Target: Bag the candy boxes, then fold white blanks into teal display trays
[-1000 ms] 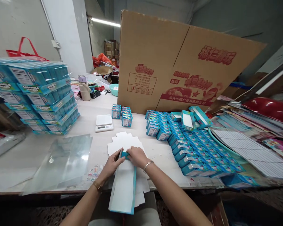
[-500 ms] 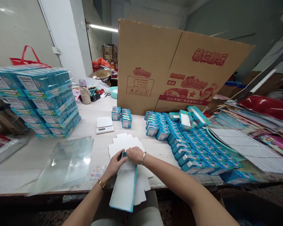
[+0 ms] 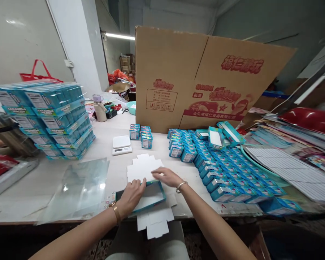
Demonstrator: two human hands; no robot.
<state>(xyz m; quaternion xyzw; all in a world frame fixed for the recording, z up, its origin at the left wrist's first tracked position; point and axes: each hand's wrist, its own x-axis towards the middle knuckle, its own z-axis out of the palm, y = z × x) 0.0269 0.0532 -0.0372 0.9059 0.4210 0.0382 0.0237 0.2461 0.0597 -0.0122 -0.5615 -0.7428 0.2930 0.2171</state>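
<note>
The blue tray (image 3: 153, 196) lies crosswise close to the front edge of the tabletop (image 3: 186, 173), open side up, on top of the flat white cardboard (image 3: 143, 166). The left hand (image 3: 134, 195) is closed over the tray, its fingers bunched near the far wall; the thumb's hold is hidden. The right hand (image 3: 168, 177) is at the far right corner, fingers reaching along the rim and nearly together; whether they pinch it, I cannot tell.

The cardboard shows beyond the tray's far wall, and its near part sticks out past the front edge, over the person's lap. To the left, the clear plastic sheets (image 3: 81, 187) reach the front edge, with a narrow strip of tabletop between them and the cardboard. Just past the cardboard's far left side stands the white scale (image 3: 121, 144), with small box rows (image 3: 146, 141) near it.

The widest gap beside the hands is to the right, between the cardboard and the large block of blue boxes (image 3: 233, 177); the right forearm crosses it. One box (image 3: 279, 206) at the block's near end sits close to the front edge. The big carton (image 3: 173, 61) walls off the far side.
</note>
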